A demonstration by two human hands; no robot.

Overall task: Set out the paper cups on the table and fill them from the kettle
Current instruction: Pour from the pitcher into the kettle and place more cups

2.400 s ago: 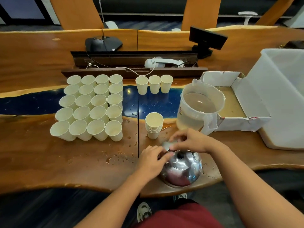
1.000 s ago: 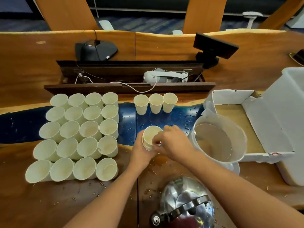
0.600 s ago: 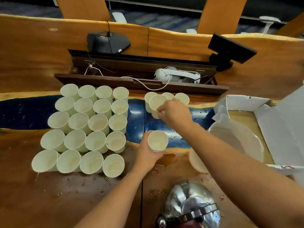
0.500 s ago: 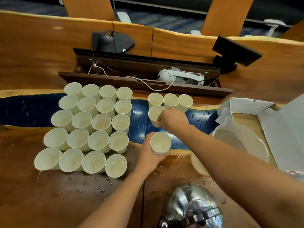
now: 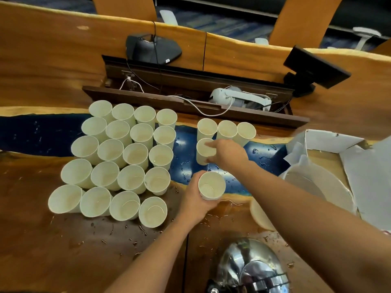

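Right hand [image 5: 227, 152]: pinches single paper cup [image 5: 204, 151], mid-frame, setting it below three-cup row [image 5: 227, 130]. Left hand [image 5: 197, 197]: grips cup stack [image 5: 211, 186]. Step: setting out. Next: release, peel another.

1. A black device [image 5: 152, 48] with a flat angled shell sits at 12 o'clock on the wooden desk [image 5: 42, 66], a thin black cable running up from it.
2. A dark recessed cable tray [image 5: 190, 89] crosses the desk just below it; a white headset-like device [image 5: 239, 98] lies inside, with a white cord [image 5: 203, 108] looping out over the front edge.
3. A small black screen on a stand [image 5: 313, 68] tilts at 2 o'clock.
4. An open white cardboard box [image 5: 330, 142] sits at 3 o'clock, flaps torn.
5. A clear plastic jug [image 5: 313, 191] stands against the box's near side, partly hidden.
6. Water droplets [image 5: 262, 153] speckle the blue resin strip [image 5: 38, 134].
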